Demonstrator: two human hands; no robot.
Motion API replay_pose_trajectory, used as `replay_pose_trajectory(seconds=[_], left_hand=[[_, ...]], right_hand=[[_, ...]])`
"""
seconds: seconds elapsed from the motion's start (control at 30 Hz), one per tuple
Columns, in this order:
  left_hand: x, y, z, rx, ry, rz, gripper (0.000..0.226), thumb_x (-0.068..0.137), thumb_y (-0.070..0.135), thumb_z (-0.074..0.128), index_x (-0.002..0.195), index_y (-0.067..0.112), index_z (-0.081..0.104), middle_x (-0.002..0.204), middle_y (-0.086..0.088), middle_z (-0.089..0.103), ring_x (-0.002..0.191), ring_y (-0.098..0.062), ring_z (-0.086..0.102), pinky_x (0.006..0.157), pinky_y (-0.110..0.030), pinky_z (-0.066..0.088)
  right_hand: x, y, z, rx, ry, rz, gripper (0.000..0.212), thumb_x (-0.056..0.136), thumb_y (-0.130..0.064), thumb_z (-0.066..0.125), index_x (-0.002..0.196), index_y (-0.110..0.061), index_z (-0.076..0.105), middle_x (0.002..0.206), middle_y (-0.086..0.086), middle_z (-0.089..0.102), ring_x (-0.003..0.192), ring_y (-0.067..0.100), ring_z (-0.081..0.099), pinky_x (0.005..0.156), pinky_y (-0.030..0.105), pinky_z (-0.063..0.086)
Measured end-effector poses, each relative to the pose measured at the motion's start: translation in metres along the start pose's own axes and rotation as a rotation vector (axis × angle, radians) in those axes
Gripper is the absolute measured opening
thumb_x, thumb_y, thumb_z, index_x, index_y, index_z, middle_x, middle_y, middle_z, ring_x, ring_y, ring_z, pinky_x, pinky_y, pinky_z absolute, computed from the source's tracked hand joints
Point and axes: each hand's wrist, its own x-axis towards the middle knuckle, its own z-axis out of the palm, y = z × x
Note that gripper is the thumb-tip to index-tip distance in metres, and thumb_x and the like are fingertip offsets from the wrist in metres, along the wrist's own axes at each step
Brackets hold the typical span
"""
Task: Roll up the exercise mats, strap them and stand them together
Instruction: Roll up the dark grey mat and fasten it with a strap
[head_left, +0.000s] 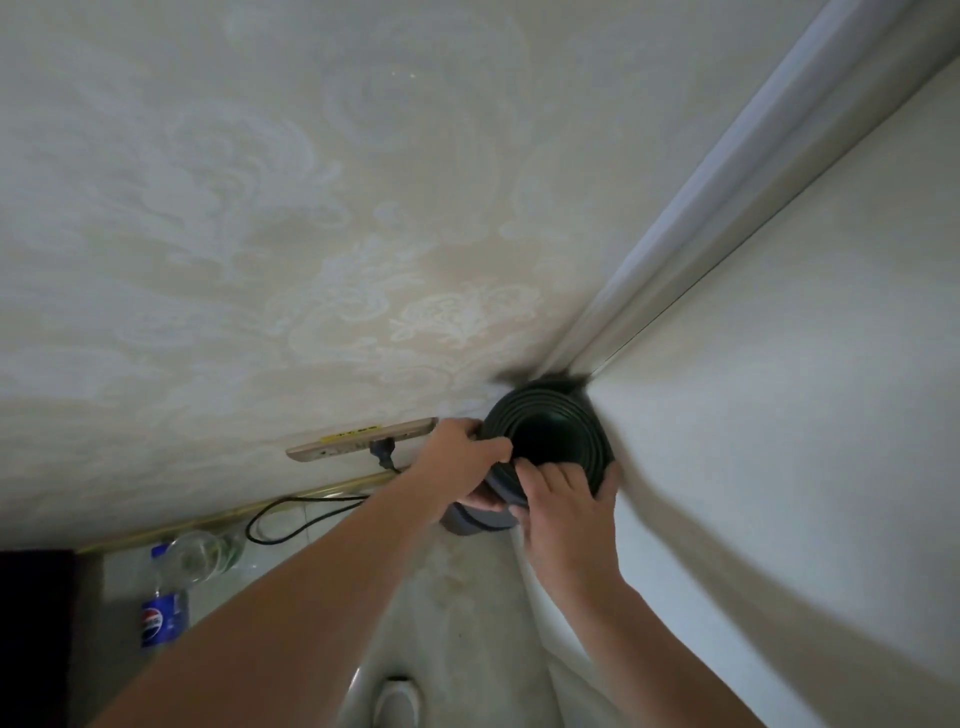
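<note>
Rolled mat (550, 431) stands on end in the room corner, centre-right of the frame, dark coils facing the camera, wedged between the patterned wall (260, 208) and the plain wall (779, 364). Left hand (457, 460) is clamped on the roll's left rim; right hand (563, 499) grips the near rim, fingers curled over the edge. A grey band or second roll sits just below, unclear which. Step looks like standing the roll up in the corner. Next move calls for steadying it so the coils don't spring loose. Power strip (358, 439) and cable (306, 514) at centre-left, bottle (161, 613) at lower left.
</note>
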Motion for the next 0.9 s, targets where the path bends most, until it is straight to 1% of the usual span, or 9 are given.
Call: replay_pose_trajectory(seconds=[0.17, 0.27, 0.33, 0.4, 0.5, 0.57, 0.67, 0.8, 0.9], left_hand=[[-0.015, 0.002, -0.014, 0.082, -0.071, -0.051, 0.053, 0.080, 0.043, 0.080, 0.113, 0.011, 0.054, 0.103, -0.011, 0.068, 0.081, -0.030, 0.073, 0.071, -0.043, 0.063], [-0.035, -0.004, -0.011, 0.073, -0.004, -0.058, 0.063, 0.077, 0.057, 0.077, 0.109, 0.014, 0.044, 0.090, -0.004, 0.061, 0.088, -0.032, 0.072, 0.079, -0.047, 0.062], [-0.046, -0.005, -0.013, 0.000, 0.025, -0.054, 0.069, 0.077, 0.061, 0.073, 0.111, 0.004, 0.052, 0.096, -0.011, 0.069, 0.092, -0.033, 0.072, 0.081, -0.048, 0.061], [-0.065, -0.003, -0.018, -0.053, 0.049, -0.042, 0.049, 0.090, 0.053, 0.064, 0.109, 0.007, 0.061, 0.106, -0.017, 0.071, 0.094, -0.033, 0.072, 0.085, -0.047, 0.060], [-0.105, 0.002, -0.032, -0.135, 0.104, -0.052, 0.024, 0.099, 0.037, 0.058, 0.093, 0.014, 0.057, 0.099, -0.011, 0.067, 0.093, -0.030, 0.069, 0.088, -0.044, 0.059], [-0.130, -0.001, -0.044, -0.156, 0.132, -0.065, 0.020, 0.099, 0.034, 0.058, 0.093, 0.015, 0.056, 0.100, -0.013, 0.066, 0.095, -0.032, 0.069, 0.088, -0.044, 0.058], [-0.165, -0.013, -0.065, -0.114, 0.127, -0.034, 0.022, 0.100, 0.032, 0.056, 0.109, 0.012, 0.056, 0.099, -0.012, 0.065, 0.091, -0.031, 0.069, 0.082, -0.042, 0.058], [-0.243, -0.020, -0.087, -0.080, 0.134, 0.017, 0.019, 0.101, 0.027, 0.055, 0.088, 0.014, 0.057, 0.087, -0.009, 0.065, 0.086, -0.030, 0.066, 0.088, -0.045, 0.055], [-0.328, -0.028, -0.105, -0.073, 0.124, 0.099, 0.014, 0.100, 0.027, 0.057, 0.090, 0.018, 0.057, 0.096, -0.011, 0.069, 0.089, -0.030, 0.069, 0.078, -0.039, 0.056]], right_hand=[[-0.004, -0.011, -0.008, 0.030, -0.131, 0.065, 0.063, 0.059, -0.035, 0.089, 0.117, -0.019, 0.067, 0.093, 0.002, 0.066, 0.097, 0.028, 0.063, 0.101, 0.069, 0.035], [-0.012, -0.017, -0.020, 0.050, -0.172, 0.074, 0.075, 0.056, -0.041, 0.089, 0.123, -0.018, 0.065, 0.104, 0.004, 0.067, 0.105, 0.029, 0.063, 0.101, 0.067, 0.038], [-0.016, -0.023, -0.032, 0.064, -0.169, 0.066, 0.070, 0.066, -0.042, 0.083, 0.128, -0.019, 0.060, 0.114, 0.004, 0.065, 0.112, 0.030, 0.059, 0.106, 0.064, 0.035], [-0.022, -0.030, -0.047, 0.107, -0.168, 0.051, 0.063, 0.080, -0.043, 0.073, 0.136, -0.021, 0.053, 0.125, 0.004, 0.060, 0.120, 0.030, 0.053, 0.112, 0.058, 0.029], [-0.032, -0.039, -0.073, 0.142, -0.184, 0.053, 0.059, 0.089, -0.045, 0.064, 0.141, -0.023, 0.046, 0.131, 0.004, 0.056, 0.123, 0.029, 0.049, 0.112, 0.047, 0.030], [-0.040, -0.047, -0.088, 0.142, -0.190, 0.064, 0.057, 0.090, -0.046, 0.061, 0.140, -0.022, 0.045, 0.128, 0.004, 0.056, 0.119, 0.028, 0.050, 0.107, 0.041, 0.034], [-0.057, -0.061, -0.112, 0.169, -0.222, 0.101, 0.054, 0.092, -0.045, 0.059, 0.139, -0.021, 0.045, 0.126, 0.004, 0.055, 0.118, 0.027, 0.050, 0.103, 0.038, 0.036], [-0.096, -0.085, -0.164, 0.236, -0.225, 0.143, 0.052, 0.095, -0.041, 0.057, 0.140, -0.021, 0.045, 0.130, 0.005, 0.054, 0.122, 0.027, 0.048, 0.102, 0.038, 0.040], [-0.145, -0.111, -0.230, 0.287, -0.178, 0.190, 0.051, 0.095, -0.040, 0.057, 0.141, -0.021, 0.044, 0.134, 0.005, 0.053, 0.124, 0.027, 0.048, 0.099, 0.039, 0.042]])
